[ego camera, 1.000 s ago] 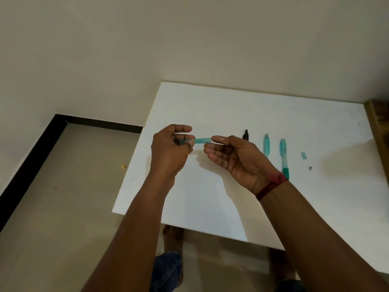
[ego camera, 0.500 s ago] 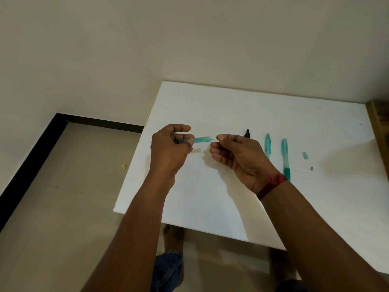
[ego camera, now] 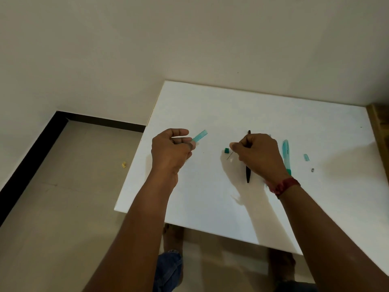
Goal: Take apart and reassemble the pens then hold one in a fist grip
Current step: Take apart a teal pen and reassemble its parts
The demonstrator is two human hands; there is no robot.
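Teal translucent plastic marks the barrel (ego camera: 200,136), which is pinched between the thumb and curled fingers of the left hand (ego camera: 170,150), with its free end pointed toward two o'clock above the white table (ego camera: 210,102). A thin refill (ego camera: 229,157) is pinched at the fingertips of the right hand (ego camera: 259,157), whose fingers are curled tight. The refill's tip is aimed toward seven o'clock, close over the tabletop.

A small green piece (ego camera: 226,150) is seen just beside those fingertips, at nine o'clock of them; whether it is touched cannot be told. A black pen (ego camera: 248,174) is laid from twelve to six o'clock, partly hidden under the right hand. At three o'clock of that hand a teal pen (ego camera: 285,152) is found. Farther the same way lie a small teal cap (ego camera: 306,157) and a tiny grey part (ego camera: 312,170), well apart from both hands.

Disassembly is judged to be under way, with barrel and refill held apart. The slender refill could be bent or dropped if it is pressed against the table. The black pen could be rolled by the right wrist. The loose small parts could be brushed off the edge or mixed between pens, so that reassembly would be spoiled.
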